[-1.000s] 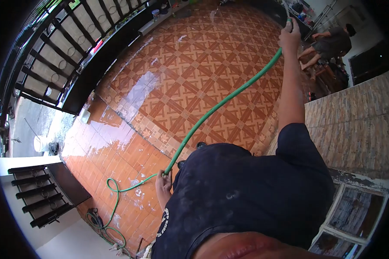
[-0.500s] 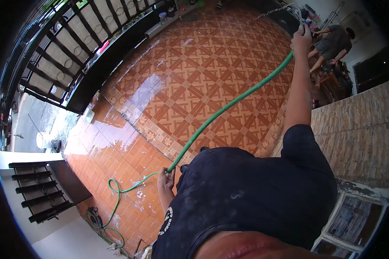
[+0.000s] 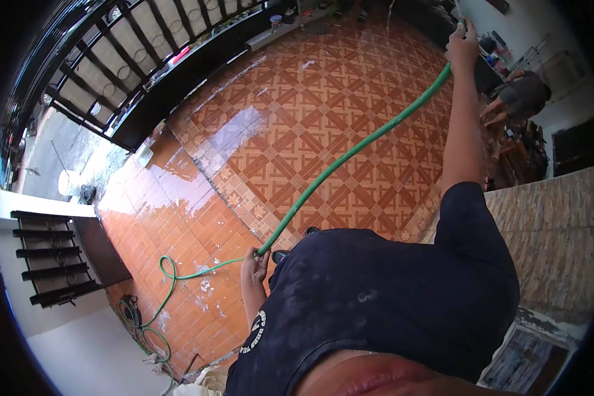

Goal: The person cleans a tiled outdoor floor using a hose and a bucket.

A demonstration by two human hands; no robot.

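A green garden hose (image 3: 360,153) runs in a long curve across the head view. High at the upper right, my right hand (image 3: 462,49) is wrapped around it close to its outlet end, the arm stretched out. Lower down, near my waist, my left hand (image 3: 255,265) grips the same hose. From there its slack (image 3: 208,269) trails over the orange tiles and loops at the lower left. A thin streak of water (image 3: 390,14) shows near the top edge. The outlet itself is partly cut off by the frame.
Patterned tiles (image 3: 323,132) cover the floor, with wet, shiny patches at left. A black barred gate (image 3: 138,49) borders the left side. Another person (image 3: 523,92) bends over at the right, by a wooden stool. A white bucket (image 3: 68,183) stands outside.
The view has shifted slightly. The water streak, earlier slanting left from the hose end, now drops more steeply at the top. The other person bends lower. Both hands keep hold of the hose.
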